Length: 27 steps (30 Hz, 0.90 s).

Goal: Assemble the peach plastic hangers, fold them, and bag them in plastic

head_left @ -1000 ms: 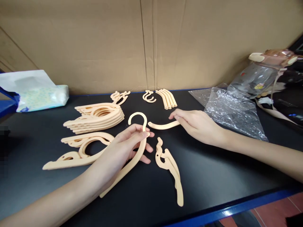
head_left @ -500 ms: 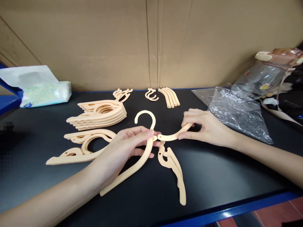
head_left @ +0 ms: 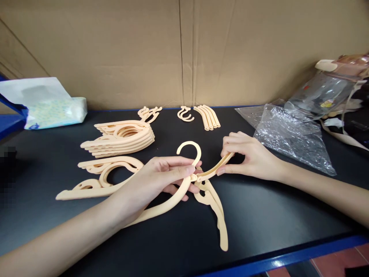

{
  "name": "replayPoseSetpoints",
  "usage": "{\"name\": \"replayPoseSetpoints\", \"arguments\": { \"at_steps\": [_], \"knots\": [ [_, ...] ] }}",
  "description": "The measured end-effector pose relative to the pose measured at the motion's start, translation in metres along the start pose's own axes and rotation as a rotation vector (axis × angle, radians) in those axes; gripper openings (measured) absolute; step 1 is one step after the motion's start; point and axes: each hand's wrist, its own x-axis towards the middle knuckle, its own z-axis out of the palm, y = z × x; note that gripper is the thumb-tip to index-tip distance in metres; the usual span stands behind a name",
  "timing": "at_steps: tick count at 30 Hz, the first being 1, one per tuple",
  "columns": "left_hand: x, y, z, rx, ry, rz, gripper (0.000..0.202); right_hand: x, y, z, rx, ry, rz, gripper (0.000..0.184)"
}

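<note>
My left hand pinches a cream plastic clothes hanger piece, a hook on top with one curved arm running down to the lower left. Between thumb and index finger of my right hand is a loose curved hanger arm. Its near end meets the joint below the hook; whether it is seated there I cannot tell. Under both hands, a folded hanger part lies on the table, its top partly covered by my left fingers. Left of my wrist rest folded hangers.
Behind them is a stack of folded hangers. Along the back lie small hanger parts, loose hooks and several curved arms. A tissue pack sits at left; a clear plastic bag and a bottle at right.
My left hand has moved slightly right and down with the hook piece. The arm in my right hand has turned, showing its hollow side, and its end now touches the joint.
</note>
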Motion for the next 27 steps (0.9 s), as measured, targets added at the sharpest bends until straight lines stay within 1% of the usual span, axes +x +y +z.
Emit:
{"name": "replayPoseSetpoints", "arguments": {
  "at_steps": [5, 8, 12, 19, 27],
  "knots": [
    [-0.0002, 0.0022, -0.0003, 0.004, -0.041, -0.025, 0.021, -0.0005, 0.0005, 0.0019, -0.003, 0.009, -0.016, 0.047],
    [0.0007, 0.003, -0.001, -0.013, -0.042, -0.037, 0.021, -0.0006, 0.0011, 0.0025, -0.015, -0.002, -0.023, 0.049],
    [0.0021, 0.0036, -0.0012, -0.019, -0.031, -0.054, 0.02, -0.0012, 0.0015, 0.0032, -0.048, 0.016, -0.047, 0.048],
    [0.0013, 0.0033, -0.0003, -0.032, -0.027, -0.05, 0.018, -0.0014, 0.0007, 0.0039, -0.058, 0.072, -0.088, 0.047],
    [0.0017, 0.0045, 0.0004, 0.002, -0.05, -0.022, 0.011, -0.0012, -0.0005, 0.0033, -0.06, 0.076, -0.101, 0.045]
  ]
}}
